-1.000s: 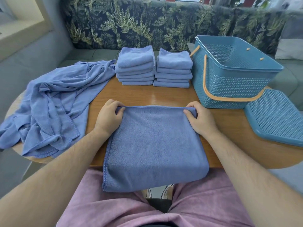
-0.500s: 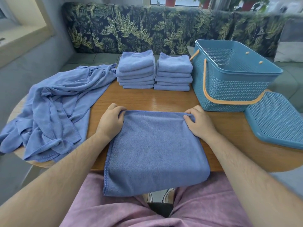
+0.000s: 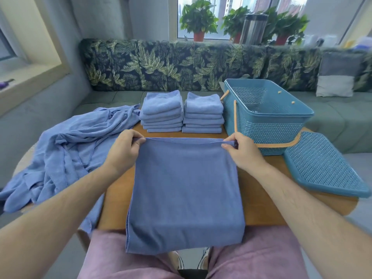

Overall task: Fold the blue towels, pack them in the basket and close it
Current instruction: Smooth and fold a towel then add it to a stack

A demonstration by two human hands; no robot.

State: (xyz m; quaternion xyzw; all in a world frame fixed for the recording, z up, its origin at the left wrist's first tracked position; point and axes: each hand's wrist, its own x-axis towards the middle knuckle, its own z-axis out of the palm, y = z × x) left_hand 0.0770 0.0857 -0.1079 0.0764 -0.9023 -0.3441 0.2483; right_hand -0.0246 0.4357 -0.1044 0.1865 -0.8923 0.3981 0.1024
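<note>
Raised since before: far edge of towel (image 3: pixel 185 194), off the table (image 3: pixel 261 198).
My left hand (image 3: pixel 124 152) and right hand (image 3: pixel 241 152) each pinch one corner.

No readable text, labels or numbers anywhere.

Leaf-print sofa back (image 3: pixel 181 65), grey-green seat (image 3: pixel 322 109), potted plants (image 3: pixel 198 21) on bright windowsill, wooden table (image 3: pixel 261 198)
</note>
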